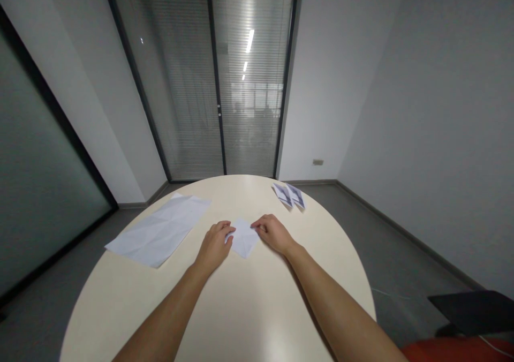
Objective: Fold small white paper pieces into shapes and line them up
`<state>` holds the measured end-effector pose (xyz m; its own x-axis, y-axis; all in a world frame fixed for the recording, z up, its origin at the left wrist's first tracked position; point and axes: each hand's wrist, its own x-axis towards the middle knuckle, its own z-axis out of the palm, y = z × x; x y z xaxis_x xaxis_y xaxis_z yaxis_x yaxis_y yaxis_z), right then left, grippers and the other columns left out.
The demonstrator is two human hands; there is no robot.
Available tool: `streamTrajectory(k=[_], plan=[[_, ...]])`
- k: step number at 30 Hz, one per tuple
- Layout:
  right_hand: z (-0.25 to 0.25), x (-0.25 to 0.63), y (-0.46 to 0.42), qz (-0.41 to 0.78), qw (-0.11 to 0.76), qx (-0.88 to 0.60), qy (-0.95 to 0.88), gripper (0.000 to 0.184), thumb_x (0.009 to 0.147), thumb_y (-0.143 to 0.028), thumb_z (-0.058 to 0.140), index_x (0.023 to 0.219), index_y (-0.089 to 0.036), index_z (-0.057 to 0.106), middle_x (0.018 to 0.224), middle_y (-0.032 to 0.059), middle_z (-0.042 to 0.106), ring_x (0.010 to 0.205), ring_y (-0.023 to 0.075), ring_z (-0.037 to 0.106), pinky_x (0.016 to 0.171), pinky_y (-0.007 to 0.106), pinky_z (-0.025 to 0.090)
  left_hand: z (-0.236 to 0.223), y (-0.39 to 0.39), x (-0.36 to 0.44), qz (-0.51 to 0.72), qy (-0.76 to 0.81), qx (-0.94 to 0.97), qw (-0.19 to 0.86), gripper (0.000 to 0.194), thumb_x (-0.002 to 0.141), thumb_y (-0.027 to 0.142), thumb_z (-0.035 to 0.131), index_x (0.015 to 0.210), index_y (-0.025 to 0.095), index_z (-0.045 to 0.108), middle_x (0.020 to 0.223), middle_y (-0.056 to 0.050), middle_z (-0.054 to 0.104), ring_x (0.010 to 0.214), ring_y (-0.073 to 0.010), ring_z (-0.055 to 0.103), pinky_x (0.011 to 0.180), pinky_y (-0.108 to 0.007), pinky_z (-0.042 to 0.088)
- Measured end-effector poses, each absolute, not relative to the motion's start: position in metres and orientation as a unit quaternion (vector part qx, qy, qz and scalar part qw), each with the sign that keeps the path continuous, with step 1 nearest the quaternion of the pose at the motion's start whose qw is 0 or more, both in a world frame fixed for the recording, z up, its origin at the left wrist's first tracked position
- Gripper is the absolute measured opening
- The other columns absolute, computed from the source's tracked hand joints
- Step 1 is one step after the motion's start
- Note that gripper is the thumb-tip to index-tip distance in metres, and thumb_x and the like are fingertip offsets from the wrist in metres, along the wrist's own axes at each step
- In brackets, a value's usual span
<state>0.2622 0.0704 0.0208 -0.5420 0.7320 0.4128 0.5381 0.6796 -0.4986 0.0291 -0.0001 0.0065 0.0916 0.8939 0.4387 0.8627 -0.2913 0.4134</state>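
Observation:
A small folded square of white paper point(244, 238) lies on the table between my hands, one corner pointing toward me and creases showing on it. My left hand point(216, 243) has its thumb and fingers at the paper's left corner, gripping the edge. At the right corner, my right hand point(273, 232) pinches the paper between fingertips and thumb. The hand partly hides each of these corners.
A large creased sheet of white paper point(160, 231) lies at the left of the round cream table point(236, 308). Two folded printed papers point(289, 196) rest near the far right edge. A dark flat object point(474, 311) is beyond the table at lower right.

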Motion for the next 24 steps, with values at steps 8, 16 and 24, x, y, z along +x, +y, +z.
streamTrajectory(k=[8,16,24], plan=[[0.015,0.260,0.072,0.161,0.285,-0.303,-0.895,0.034,0.084,-0.005,0.054,0.100,-0.020,0.079,0.103,0.0065,0.076,0.102,0.0217,0.063,0.098,0.036,0.046,0.008,0.000,0.030,0.305,0.541,0.782,0.054,0.030,0.084,0.003,0.059,0.094,0.024,0.078,0.108,-0.003,0.076,0.104,-0.0224,0.066,0.098,-0.041,0.049],[0.021,0.269,0.072,0.254,0.258,-0.265,-0.894,0.041,0.071,-0.005,0.066,0.107,-0.020,0.077,0.118,0.0086,0.073,0.109,0.0237,0.065,0.096,0.035,0.049,0.009,-0.003,0.020,0.300,0.501,0.803,0.114,0.017,0.085,0.021,0.069,0.099,0.024,0.078,0.120,-0.005,0.073,0.116,-0.0230,0.062,0.104,-0.039,0.047],[0.023,0.279,0.075,0.275,0.254,-0.239,-0.896,0.027,0.081,-0.020,0.072,0.107,-0.021,0.077,0.117,0.0103,0.072,0.108,0.0244,0.065,0.095,0.037,0.050,0.012,-0.004,0.009,0.264,0.486,0.819,0.155,0.030,0.077,0.036,0.081,0.106,0.026,0.077,0.131,-0.006,0.068,0.123,-0.0246,0.059,0.109,-0.038,0.044]])
